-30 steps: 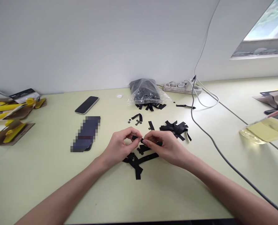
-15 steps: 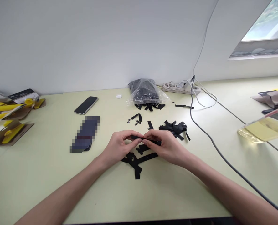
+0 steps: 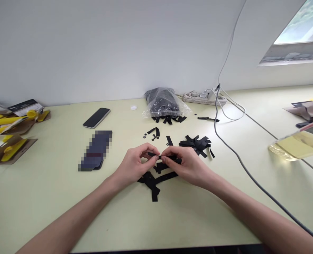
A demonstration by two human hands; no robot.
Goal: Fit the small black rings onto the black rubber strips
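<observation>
My left hand (image 3: 135, 164) pinches a black strip (image 3: 152, 154) between thumb and forefinger. Close beside it, my right hand (image 3: 184, 162) grips the same dark piece, with the fingertips of both hands nearly meeting. Whether a small washer sits between the fingertips cannot be made out. Below the hands lies a loose group of black strips (image 3: 154, 190). Another pile of black strips (image 3: 197, 144) is just beyond my right hand. Small black washers (image 3: 154, 137) and a folded strip are scattered past the fingertips.
At the back stand a clear bag of black pieces (image 3: 163, 102) and a power strip (image 3: 201, 98). A phone (image 3: 97, 118) and a pixelated dark object (image 3: 97, 150) lie left. Yellow items (image 3: 7, 121) are far left. A grey cable (image 3: 241, 162) and yellowish container (image 3: 294, 146) are right.
The fingertips have parted slightly, and my left forefinger has lifted a little. The strip is still held; the view has shifted slightly.
</observation>
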